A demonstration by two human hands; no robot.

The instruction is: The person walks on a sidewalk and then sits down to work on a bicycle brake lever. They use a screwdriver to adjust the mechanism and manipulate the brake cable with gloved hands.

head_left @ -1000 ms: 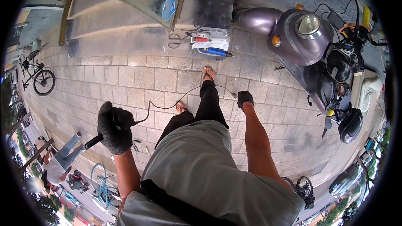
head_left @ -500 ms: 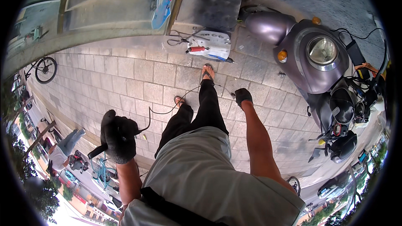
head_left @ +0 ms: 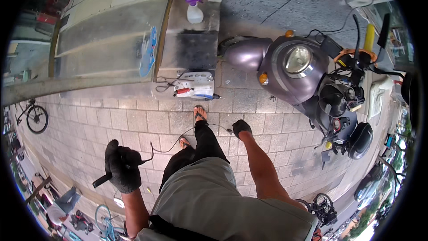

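My left hand [head_left: 123, 167], in a black knitted glove, is closed around a black bar-like handle [head_left: 102, 180] whose end sticks out below the fist. A thin dark cable [head_left: 174, 146] curves from that hand across in front of my legs. The cable's other end reaches my right hand [head_left: 242, 128], also gloved in black and closed at its fingertips. A small dark cable tip [head_left: 229, 130] shows just left of the right fist. The handle's exact kind is hidden by the glove. Both hands are held apart above the paving.
A purple-grey scooter [head_left: 296, 78] with exposed wiring stands at the right. Ahead, a white tray [head_left: 205, 79] with a red-handled tool [head_left: 183, 91] lies by a step. A spray bottle [head_left: 195, 12] stands on the step beside a glass case [head_left: 107, 40]. A bicycle [head_left: 37, 118] is far left.
My view has tilted up and turned right, so the scooter and tray appear lower and further left and the spray bottle shows whole. Both hands keep hold of the cable and handle.
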